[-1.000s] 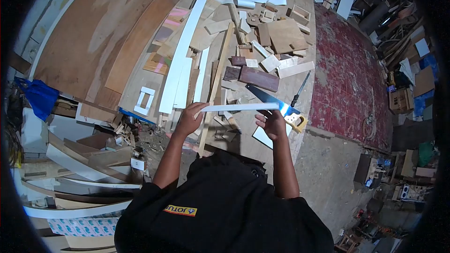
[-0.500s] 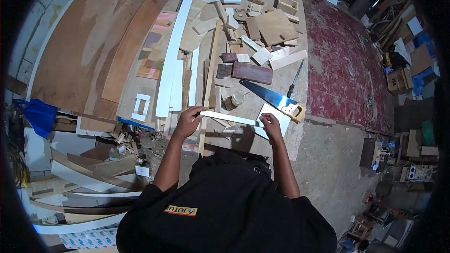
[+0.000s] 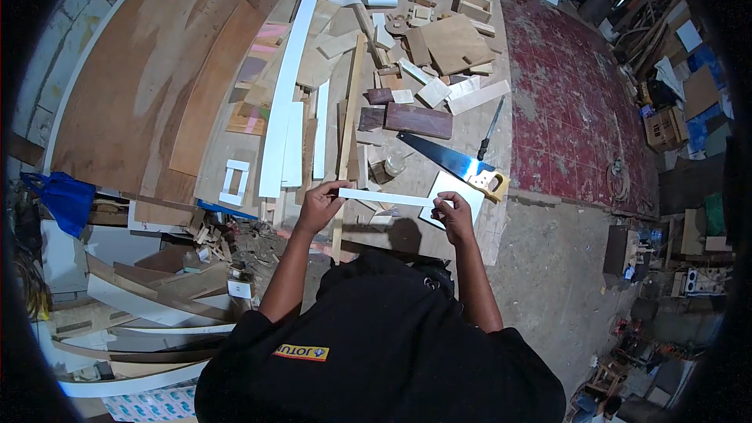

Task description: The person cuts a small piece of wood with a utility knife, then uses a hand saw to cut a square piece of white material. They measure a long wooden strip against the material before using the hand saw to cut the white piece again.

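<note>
A narrow white strip (image 3: 387, 197) spans the gap between my two hands, held above the near end of the workbench. My left hand (image 3: 319, 205) is closed on its left end. At the other end, my right hand (image 3: 453, 217) pinches the strip with bent fingers. Under and beside the right hand lies a white square board (image 3: 465, 190). A handsaw (image 3: 446, 158) with a wooden handle rests partly on that board, its blade pointing up and left. Just beyond the strip stands a clear jar (image 3: 394, 164).
Wood offcuts (image 3: 419, 120) and a square plywood piece (image 3: 456, 43) cover the far bench. Long white boards (image 3: 291, 86) lie left, near a small white frame (image 3: 234, 181). A thin dark-handled tool (image 3: 492, 129) lies by the right edge. Curved panels (image 3: 149, 301) are stacked at lower left.
The strip has become more level, its left end slightly lower and its white face turned more toward me. Both hands keep hold of it. The whole view has shifted slightly.
</note>
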A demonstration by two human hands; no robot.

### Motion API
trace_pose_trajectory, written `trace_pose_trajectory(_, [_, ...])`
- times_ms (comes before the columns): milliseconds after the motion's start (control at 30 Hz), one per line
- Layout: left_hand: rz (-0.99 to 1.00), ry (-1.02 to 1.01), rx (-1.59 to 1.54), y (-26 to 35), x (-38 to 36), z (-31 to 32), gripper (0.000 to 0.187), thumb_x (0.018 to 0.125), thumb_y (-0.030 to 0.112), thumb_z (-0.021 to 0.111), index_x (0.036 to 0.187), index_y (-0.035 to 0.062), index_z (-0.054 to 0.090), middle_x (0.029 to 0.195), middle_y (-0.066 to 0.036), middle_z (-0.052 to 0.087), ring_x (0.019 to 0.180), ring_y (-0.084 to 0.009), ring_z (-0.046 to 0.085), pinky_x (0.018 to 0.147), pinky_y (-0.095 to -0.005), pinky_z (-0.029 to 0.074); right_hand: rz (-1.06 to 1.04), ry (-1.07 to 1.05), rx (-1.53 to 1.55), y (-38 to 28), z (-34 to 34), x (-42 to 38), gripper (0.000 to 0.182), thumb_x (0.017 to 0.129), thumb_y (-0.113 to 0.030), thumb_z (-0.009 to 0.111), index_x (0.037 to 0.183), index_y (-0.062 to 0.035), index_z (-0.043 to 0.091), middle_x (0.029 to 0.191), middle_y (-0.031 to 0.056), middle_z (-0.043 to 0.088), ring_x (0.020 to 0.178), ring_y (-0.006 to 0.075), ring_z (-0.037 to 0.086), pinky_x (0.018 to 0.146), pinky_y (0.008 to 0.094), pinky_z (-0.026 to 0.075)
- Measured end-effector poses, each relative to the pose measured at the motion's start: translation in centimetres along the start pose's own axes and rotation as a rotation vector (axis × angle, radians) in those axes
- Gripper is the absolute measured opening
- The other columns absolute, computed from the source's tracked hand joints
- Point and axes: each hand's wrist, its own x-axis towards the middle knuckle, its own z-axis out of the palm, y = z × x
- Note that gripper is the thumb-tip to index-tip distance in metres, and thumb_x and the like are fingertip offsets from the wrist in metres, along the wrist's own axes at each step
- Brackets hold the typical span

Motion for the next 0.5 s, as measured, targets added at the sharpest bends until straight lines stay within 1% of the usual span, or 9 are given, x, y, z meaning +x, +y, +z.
trace_pose_trajectory(133, [-0.057, -0.025, -0.274, -0.7, 0.0, 0.2, 0.037, 0.093, -0.001, 0.061, 0.13, -0.0057, 0.059, 0.121, -0.015, 0.066, 0.111, -0.0196, 0.065, 0.098, -0.034, 0.054, -0.025, 0.027, 0.02, -0.1, 0.2, 0.0, 0.027, 0.09, -0.006, 0.072, 0.112, -0.0008, 0.057, 0.077, 0.0041, 0.061, 0.056, 0.0078, 0.052, 0.061, 0.0309, 0.059])
trace_pose_trajectory(200, [-0.202, -0.023, -0.476, -0.9, -0.1, 0.2, 0.035, 0.097, 0.007, 0.061, 0.13, -0.006, 0.058, 0.118, -0.015, 0.067, 0.105, -0.0211, 0.068, 0.094, -0.0364, 0.058, -0.06, 0.038, 0.01, -0.1, 0.3, 0.1, 0.037, 0.09, -0.005, 0.07, 0.123, -0.0012, 0.053, 0.086, 0.0061, 0.063, 0.061, 0.009, 0.058, 0.059, 0.0298, 0.058])
trace_pose_trajectory(233, [-0.199, -0.025, -0.476, -1.2, -0.2, 0.2, 0.035, 0.097, 0.007, 0.061, 0.13, -0.006, 0.058, 0.118, -0.015, 0.067, 0.105, -0.0211, 0.068, 0.094, -0.0364, 0.058, -0.063, 0.039, 0.01, -0.2, 0.4, 0.0, 0.037, 0.09, -0.005, 0.07, 0.123, -0.0012, 0.053, 0.086, 0.0061, 0.063, 0.061, 0.009, 0.058, 0.059, 0.0298, 0.058])
trace_pose_trajectory(300, [-0.269, -0.012, -0.41, -1.4, -0.3, 0.5, 0.037, 0.099, 0.009, 0.059, 0.132, -0.0082, 0.055, 0.119, -0.019, 0.067, 0.108, -0.0248, 0.068, 0.094, -0.0388, 0.059, -0.118, 0.136, -0.158, 0.0, 0.6, -0.1, 0.053, 0.089, -0.01, 0.073, 0.134, -0.0014, 0.047, 0.103, 0.0136, 0.063, 0.083, 0.0183, 0.066, 0.071, 0.0358, 0.059])
trace_pose_trajectory(333, [-0.289, 0.015, -0.405, -1.4, -0.4, 0.8, 0.036, 0.099, 0.008, 0.059, 0.131, -0.0081, 0.056, 0.117, -0.018, 0.068, 0.104, -0.024, 0.069, 0.092, -0.037, 0.06, -0.258, 0.215, -0.589, 0.5, 0.8, 0.1, 0.07, 0.086, -0.017, 0.077, 0.144, -0.0032, 0.041, 0.122, 0.0228, 0.057, 0.114, 0.0318, 0.059, 0.092, 0.0447, 0.053])
trace_pose_trajectory(367, [-0.285, 0.012, -0.404, -1.5, -0.4, 1.3, 0.036, 0.099, 0.008, 0.059, 0.131, -0.0081, 0.056, 0.117, -0.018, 0.068, 0.104, -0.024, 0.069, 0.092, -0.037, 0.06, -0.427, 0.342, -0.986, 1.1, 0.7, -0.4, 0.078, 0.082, -0.017, 0.077, 0.148, -0.0042, 0.038, 0.133, 0.0284, 0.049, 0.127, 0.0403, 0.048, 0.105, 0.0489, 0.043])
trace_pose_trajectory(433, [-0.275, 0.031, -0.338, -1.1, -0.3, 2.7, 0.031, 0.098, 0.007, 0.061, 0.126, -0.0068, 0.061, 0.112, -0.016, 0.069, 0.102, -0.0217, 0.069, 0.089, -0.0351, 0.061, -0.488, 0.354, -1.255, -0.8, 3.3, -2.7, 0.079, 0.079, -0.009, 0.074, 0.149, -0.0047, 0.038, 0.136, 0.03, 0.045, 0.124, 0.0432, 0.048, 0.102, 0.0498, 0.044])
trace_pose_trajectory(467, [-0.261, 0.013, -0.314, -0.7, -0.2, 3.4, 0.03, 0.097, 0.005, 0.062, 0.125, -0.0058, 0.063, 0.111, -0.015, 0.069, 0.102, -0.0203, 0.069, 0.089, -0.0339, 0.061, -0.54, 0.261, -1.346, -1.8, 4.4, -3.5, 0.081, 0.077, -0.003, 0.07, 0.151, -0.0061, 0.037, 0.132, 0.0288, 0.049, 0.117, 0.0428, 0.051, 0.101, 0.0494, 0.043])
trace_pose_trajectory(500, [-0.264, 0.013, -0.314, -0.2, -0.1, 4.3, 0.03, 0.097, 0.005, 0.062, 0.125, -0.0058, 0.063, 0.111, -0.015, 0.069, 0.102, -0.0203, 0.069, 0.089, -0.0339, 0.061, -0.565, 0.09, -1.411, -2.0, 5.0, -3.7, 0.081, 0.076, -0.005, 0.068, 0.152, -0.0086, 0.037, 0.118, 0.0263, 0.059, 0.108, 0.0406, 0.058, 0.093, 0.0493, 0.048])
